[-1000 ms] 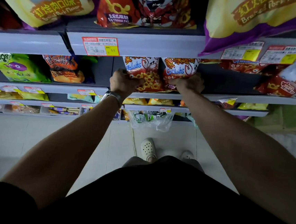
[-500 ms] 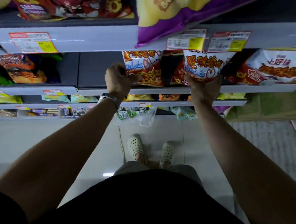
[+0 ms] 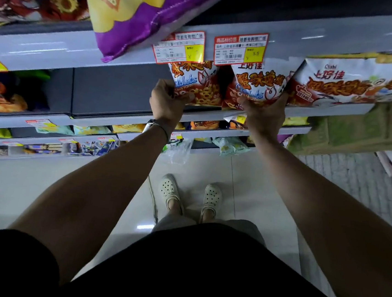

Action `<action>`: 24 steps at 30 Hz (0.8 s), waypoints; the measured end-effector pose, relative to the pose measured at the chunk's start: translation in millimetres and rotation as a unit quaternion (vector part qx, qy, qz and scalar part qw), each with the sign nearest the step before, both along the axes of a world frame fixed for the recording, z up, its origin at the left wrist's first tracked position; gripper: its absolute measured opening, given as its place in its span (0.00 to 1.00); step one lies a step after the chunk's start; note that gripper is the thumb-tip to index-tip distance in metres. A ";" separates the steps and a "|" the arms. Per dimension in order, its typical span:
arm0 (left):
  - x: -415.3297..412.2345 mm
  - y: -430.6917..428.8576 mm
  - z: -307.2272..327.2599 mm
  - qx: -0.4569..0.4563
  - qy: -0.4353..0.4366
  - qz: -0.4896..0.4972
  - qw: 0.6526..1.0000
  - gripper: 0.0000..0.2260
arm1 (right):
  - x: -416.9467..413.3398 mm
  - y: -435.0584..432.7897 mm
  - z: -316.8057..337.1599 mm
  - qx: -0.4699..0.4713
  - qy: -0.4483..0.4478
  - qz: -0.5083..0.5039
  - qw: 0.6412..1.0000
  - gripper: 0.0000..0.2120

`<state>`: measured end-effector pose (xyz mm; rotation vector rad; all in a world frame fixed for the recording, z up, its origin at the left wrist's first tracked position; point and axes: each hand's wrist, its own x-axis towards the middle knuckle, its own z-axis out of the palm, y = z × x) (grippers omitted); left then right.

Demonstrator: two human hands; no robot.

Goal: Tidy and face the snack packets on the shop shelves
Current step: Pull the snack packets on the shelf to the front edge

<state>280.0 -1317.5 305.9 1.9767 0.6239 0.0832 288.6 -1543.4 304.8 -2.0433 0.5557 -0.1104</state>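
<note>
The left hand [image 3: 168, 102] pinches the lower left corner of 1 red-and-white snack packet [image 3: 202, 86]. The right hand [image 3: 264, 114] grips the bottom of the neighbouring packet [image 3: 256, 87] (both upright on the grey shelf [image 3: 205, 116]), beneath a price tag [image 3: 240, 49] reading 5.5.

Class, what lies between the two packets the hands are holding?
In the head view, only a narrow dark gap separates the left packet from the right packet.

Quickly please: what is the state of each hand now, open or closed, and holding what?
Left hand: closed, gripping the lower corner of the left ring-snack packet.
Right hand: closed, gripping the bottom of the right ring-snack packet.
</note>
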 end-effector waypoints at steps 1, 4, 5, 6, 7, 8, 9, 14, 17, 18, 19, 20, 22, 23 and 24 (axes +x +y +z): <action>1.8 -1.0 0.2 -0.001 0.003 -0.006 1.000 0.20 | 0.7 -2.7 1.0 -0.002 0.006 -0.002 1.000 0.47; 7.9 -4.0 3.0 0.014 0.013 -0.029 0.999 0.20 | 2.3 -7.2 3.9 -0.007 0.014 -0.004 1.000 0.48; 9.3 -4.6 3.5 0.020 0.016 -0.031 0.999 0.20 | 2.0 -7.6 4.2 -0.008 0.014 -0.001 1.000 0.47; 10.3 -5.4 4.8 0.025 0.018 -0.031 0.999 0.21 | 1.5 -7.7 3.5 -0.009 0.014 0.000 1.000 0.47; 11.5 -5.2 4.0 0.029 0.020 -0.032 0.999 0.21 | 0.5 -7.0 3.8 -0.012 0.016 0.000 1.000 0.47; 11.3 -5.5 5.5 0.031 0.025 -0.033 0.999 0.21 | 0.0 -6.2 3.2 -0.014 0.017 -0.001 1.000 0.46; 11.0 -5.2 5.1 0.032 0.031 -0.034 0.998 0.21 | -0.6 -5.3 3.2 -0.018 0.019 -0.004 1.000 0.46; 3.2 -5.0 12.8 0.058 0.072 -0.062 0.994 0.23 | -6.1 -4.4 5.8 -0.076 0.043 -0.032 0.996 0.50; -4.9 -10.0 19.5 0.098 0.097 -0.083 0.987 0.20 | -17.4 -8.2 7.8 -0.077 0.045 -0.025 0.996 0.48; -9.4 -13.0 23.2 0.101 0.111 -0.087 0.985 0.19 | -21.8 -10.9 6.8 -0.080 0.051 -0.015 0.995 0.45; -15.7 -16.4 24.2 0.107 0.127 -0.096 0.981 0.18 | -26.5 -13.5 7.5 -0.086 0.062 -0.002 0.994 0.42; -23.2 -20.0 27.0 0.117 0.133 -0.111 0.978 0.17 | -31.4 -16.5 7.4 -0.086 0.076 0.012 0.993 0.39; -37.5 -23.3 27.9 0.127 0.133 -0.144 0.972 0.18 | -45.1 -20.5 7.8 -0.071 0.111 0.050 0.990 0.37; -42.5 -24.0 28.0 0.126 0.132 -0.153 0.971 0.20 | -52.7 -21.4 7.9 -0.055 0.126 0.074 0.988 0.37; -46.2 -24.6 28.3 0.122 0.126 -0.157 0.972 0.22 | -59.8 -21.9 7.7 -0.036 0.134 0.096 0.986 0.37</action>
